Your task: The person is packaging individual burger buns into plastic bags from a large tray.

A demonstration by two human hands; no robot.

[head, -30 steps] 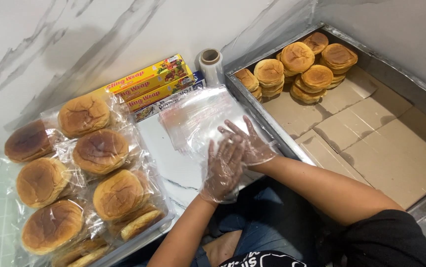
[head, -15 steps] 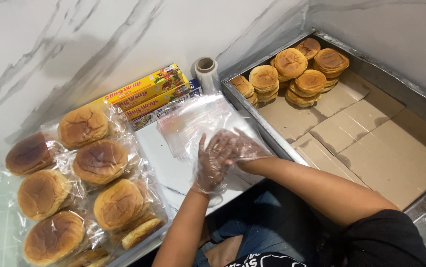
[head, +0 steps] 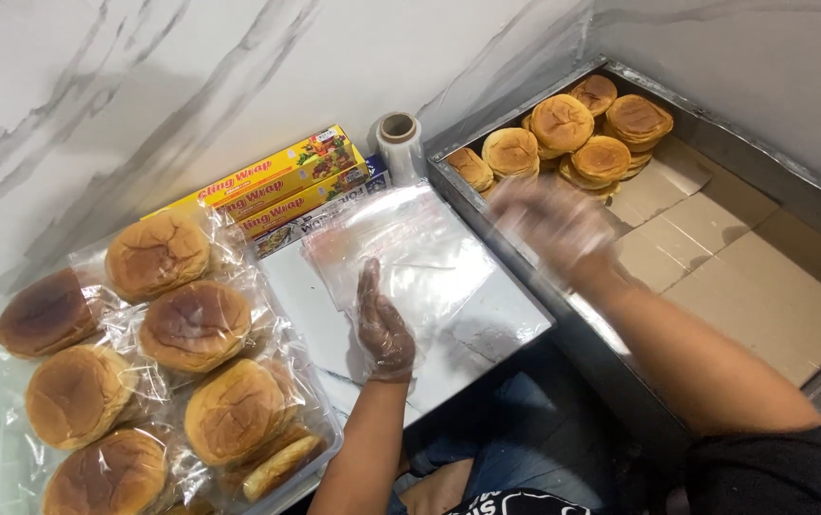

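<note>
Now left hand [head: 382, 329] flattens clear bag [head: 410, 253]; right hand [head: 554, 224] hovers above buns [head: 563, 133].

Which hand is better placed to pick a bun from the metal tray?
Right. The right hand hovers, motion-blurred, over the metal tray, close to the stacked buns. The left hand lies flat on the clear plastic bag, pinning it.

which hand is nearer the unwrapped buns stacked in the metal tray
Right. The right hand hovers just short of the unwrapped buns; the left hand rests on the clear plastic bag, farther away.
</note>
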